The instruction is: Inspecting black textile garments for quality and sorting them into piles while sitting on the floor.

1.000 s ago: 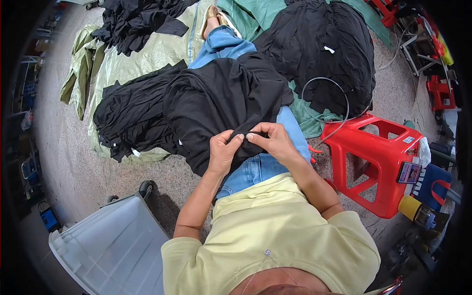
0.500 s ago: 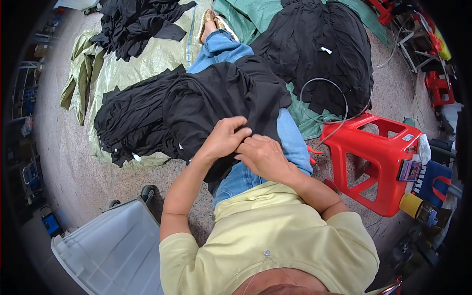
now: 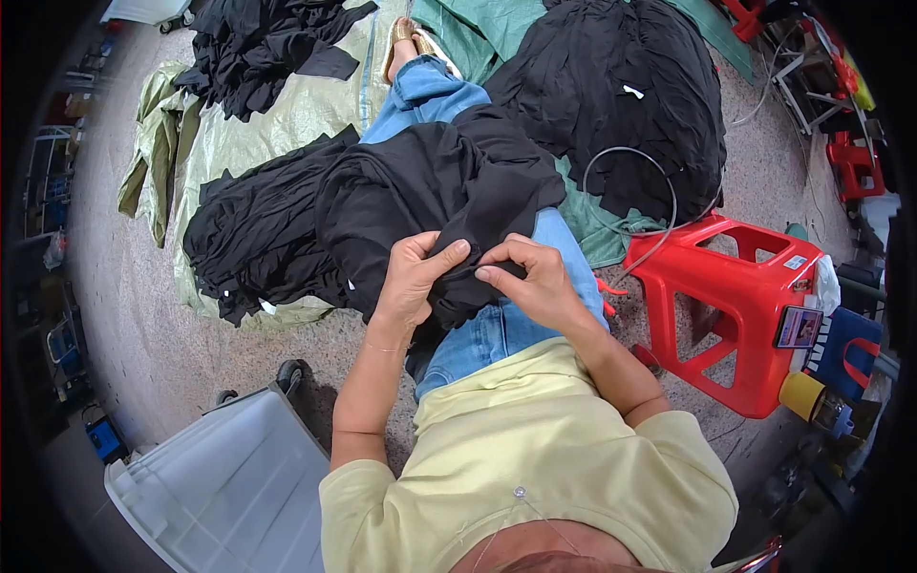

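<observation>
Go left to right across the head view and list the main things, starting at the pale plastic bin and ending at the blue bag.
Pale plastic bin → left hand → right hand → red stool → blue bag.

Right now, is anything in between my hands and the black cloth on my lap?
Nothing visible is. Your left hand and right hand both touch the black cloth directly. The red stool stands off to your right and the pale plastic bin to your left, neither in between.
</observation>
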`<act>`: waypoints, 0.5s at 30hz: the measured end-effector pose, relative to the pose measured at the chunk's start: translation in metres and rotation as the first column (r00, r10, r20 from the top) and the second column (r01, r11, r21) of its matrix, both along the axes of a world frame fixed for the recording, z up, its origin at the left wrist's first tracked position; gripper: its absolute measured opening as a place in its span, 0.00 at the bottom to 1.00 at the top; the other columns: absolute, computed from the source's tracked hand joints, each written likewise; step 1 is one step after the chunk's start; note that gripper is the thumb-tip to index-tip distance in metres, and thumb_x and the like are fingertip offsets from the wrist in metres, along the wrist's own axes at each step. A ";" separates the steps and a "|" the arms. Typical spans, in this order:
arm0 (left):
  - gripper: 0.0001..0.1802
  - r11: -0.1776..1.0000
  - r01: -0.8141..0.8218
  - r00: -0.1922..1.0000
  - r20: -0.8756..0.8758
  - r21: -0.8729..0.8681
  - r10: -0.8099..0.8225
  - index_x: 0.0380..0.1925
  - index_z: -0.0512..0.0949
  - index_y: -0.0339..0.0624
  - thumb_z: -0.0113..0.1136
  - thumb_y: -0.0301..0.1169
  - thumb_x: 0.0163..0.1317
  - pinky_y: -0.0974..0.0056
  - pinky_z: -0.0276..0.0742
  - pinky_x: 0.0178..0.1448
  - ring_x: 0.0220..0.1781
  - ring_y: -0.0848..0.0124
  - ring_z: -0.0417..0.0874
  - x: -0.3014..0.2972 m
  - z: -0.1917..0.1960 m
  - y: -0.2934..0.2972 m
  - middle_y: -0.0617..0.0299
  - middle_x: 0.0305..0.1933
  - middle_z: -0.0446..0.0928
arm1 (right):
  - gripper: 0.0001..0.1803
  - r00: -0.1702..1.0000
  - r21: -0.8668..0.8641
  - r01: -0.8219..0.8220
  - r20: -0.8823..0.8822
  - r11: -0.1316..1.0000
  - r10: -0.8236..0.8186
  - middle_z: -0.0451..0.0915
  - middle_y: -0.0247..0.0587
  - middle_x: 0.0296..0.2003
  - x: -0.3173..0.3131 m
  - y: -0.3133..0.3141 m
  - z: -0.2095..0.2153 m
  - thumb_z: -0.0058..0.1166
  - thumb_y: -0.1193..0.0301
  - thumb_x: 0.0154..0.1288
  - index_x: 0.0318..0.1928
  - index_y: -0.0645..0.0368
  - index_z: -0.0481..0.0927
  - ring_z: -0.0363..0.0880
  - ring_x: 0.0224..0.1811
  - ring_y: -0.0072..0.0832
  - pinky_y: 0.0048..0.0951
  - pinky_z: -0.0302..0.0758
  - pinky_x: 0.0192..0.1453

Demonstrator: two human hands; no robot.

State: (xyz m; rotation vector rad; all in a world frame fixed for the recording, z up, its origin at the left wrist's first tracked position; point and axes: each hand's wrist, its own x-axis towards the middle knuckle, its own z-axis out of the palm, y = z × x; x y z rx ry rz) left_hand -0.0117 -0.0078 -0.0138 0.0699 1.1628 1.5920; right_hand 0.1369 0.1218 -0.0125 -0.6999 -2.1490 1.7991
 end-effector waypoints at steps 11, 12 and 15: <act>0.05 0.980 -0.198 0.980 -0.033 0.017 0.199 0.38 0.83 0.33 0.64 0.24 0.66 0.73 0.80 0.37 0.32 0.79 0.83 0.006 -0.001 -0.001 0.62 0.35 0.84 | 0.06 0.993 -0.215 -0.115 0.008 0.970 0.120 0.77 0.32 0.27 0.003 0.004 -0.003 0.68 0.77 0.58 0.36 0.65 0.87 0.73 0.30 0.17 0.22 0.67 0.34; 0.03 0.971 -0.238 0.970 -0.050 0.018 0.239 0.36 0.82 0.34 0.63 0.24 0.66 0.72 0.81 0.36 0.31 0.78 0.83 0.006 -0.001 0.000 0.61 0.35 0.84 | 0.06 0.992 -0.228 -0.121 0.015 0.966 0.128 0.77 0.32 0.27 0.002 0.004 -0.004 0.68 0.77 0.58 0.36 0.65 0.87 0.73 0.30 0.17 0.22 0.67 0.34; 0.03 0.965 -0.261 0.964 -0.050 0.015 0.261 0.35 0.82 0.34 0.63 0.23 0.65 0.72 0.81 0.37 0.31 0.78 0.83 0.009 -0.003 0.002 0.62 0.35 0.84 | 0.05 0.989 -0.185 -0.148 -0.007 0.972 0.149 0.77 0.32 0.27 0.002 0.004 -0.005 0.67 0.78 0.58 0.36 0.65 0.86 0.73 0.30 0.17 0.22 0.66 0.34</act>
